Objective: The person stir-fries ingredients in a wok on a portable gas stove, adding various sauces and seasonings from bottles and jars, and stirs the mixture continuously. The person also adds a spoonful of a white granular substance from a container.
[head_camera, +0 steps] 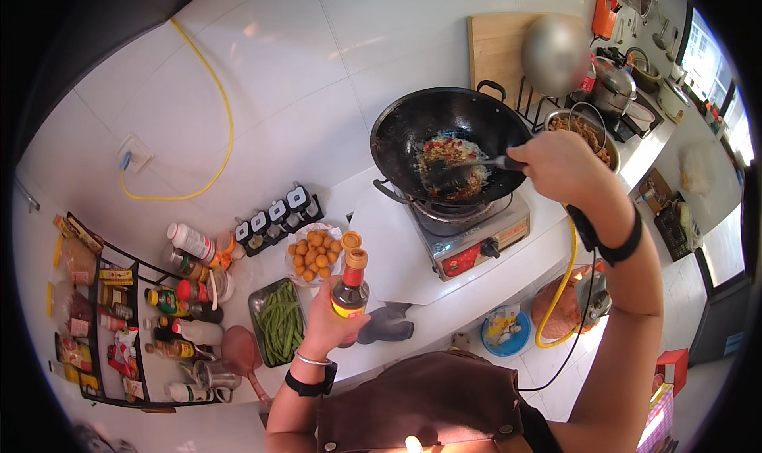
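Note:
My left hand (329, 322) grips a glass sauce bottle (352, 286) with dark contents and a red neck; its orange cap (351, 240) is flipped up. My right hand (562, 166) is closed around the dark handle of a cooking spatula (485, 162). The spatula's blade rests inside a black wok (396, 137), among chopped red and pale aromatics (449, 151) in oil. Beneath the wok is a portable gas stove (476, 244) with a black knob. The bottle is upright above the counter, apart from the wok.
Left of the wok are a bowl of round fried balls (312, 255), a tray of green beans (277, 325), a spice rack (277, 215) and several condiment bottles (190, 304). A metal bowl of browned food (580, 132) stands at the right. A yellow gas hose (556, 310) hangs below the counter.

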